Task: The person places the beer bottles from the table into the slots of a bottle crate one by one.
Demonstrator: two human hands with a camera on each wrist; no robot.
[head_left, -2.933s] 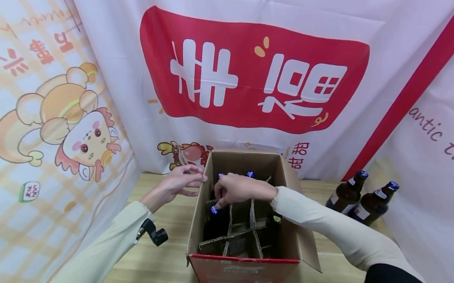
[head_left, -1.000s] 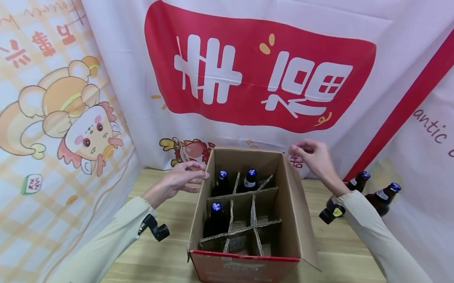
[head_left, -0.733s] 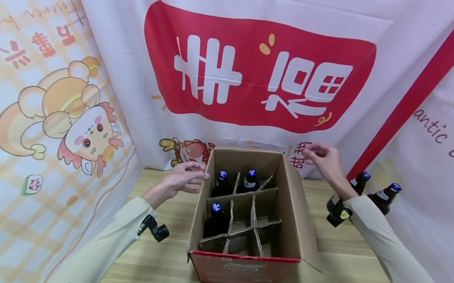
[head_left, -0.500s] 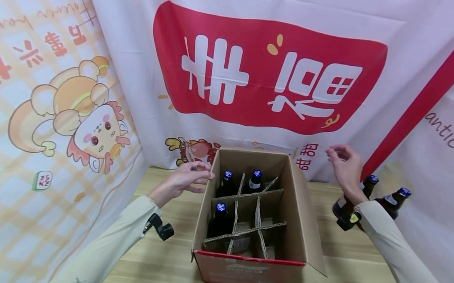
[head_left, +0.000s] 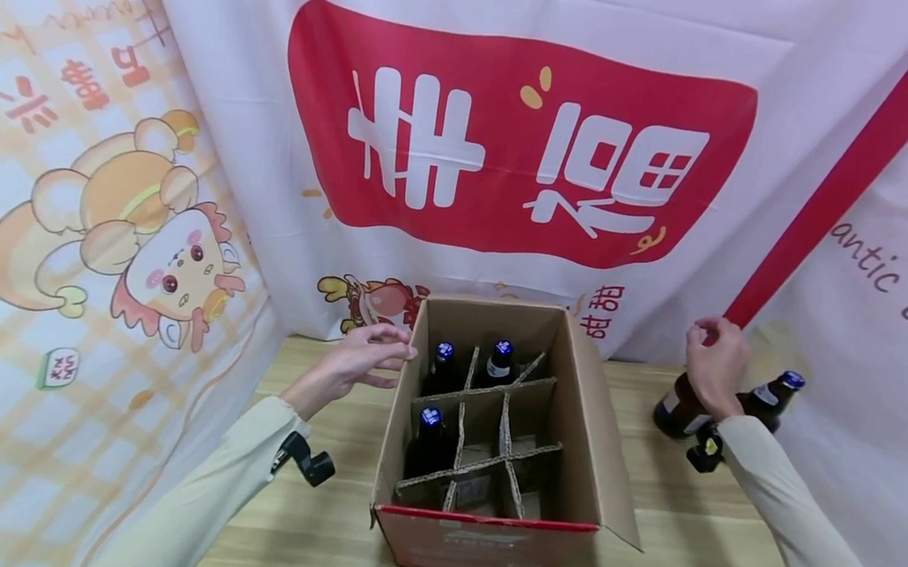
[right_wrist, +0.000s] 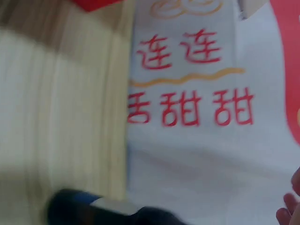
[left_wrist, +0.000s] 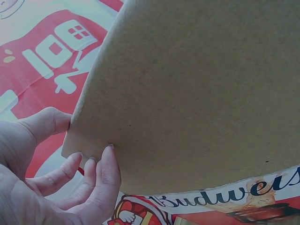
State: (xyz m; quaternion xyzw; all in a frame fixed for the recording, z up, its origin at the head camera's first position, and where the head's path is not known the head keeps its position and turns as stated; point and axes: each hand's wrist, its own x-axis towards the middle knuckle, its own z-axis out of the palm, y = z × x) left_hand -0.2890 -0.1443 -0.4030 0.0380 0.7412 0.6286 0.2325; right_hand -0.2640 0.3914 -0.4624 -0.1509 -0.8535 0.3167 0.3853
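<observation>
An open cardboard beer box (head_left: 586,405) with dividers stands mid-table in the head view. Blue-capped beer bottles sit upright in its back-left (head_left: 443,367), back-middle (head_left: 500,364) and middle-left (head_left: 429,445) compartments. My left hand (head_left: 353,363) holds the box's left flap (left_wrist: 187,93), thumb at its edge and fingertips on its face. Over the nearer-left of two loose beer bottles (head_left: 677,408) hovers my right hand (head_left: 716,368), hiding that bottle's neck. Its fingers (left_wrist: 108,164) on the left side show curved; the right fingers (right_wrist: 293,201) appear apart from the dark bottle (right_wrist: 112,208).
Another loose beer bottle (head_left: 776,396) stands right of my right hand. A flap (head_left: 620,481) juts from the box's right side. The wooden table (head_left: 671,508) meets printed cloth (head_left: 648,315) at the back and sides.
My right hand has left the middle-left bottle in the box and moved right, down to the loose bottles. My left hand has stayed at the box's left edge.
</observation>
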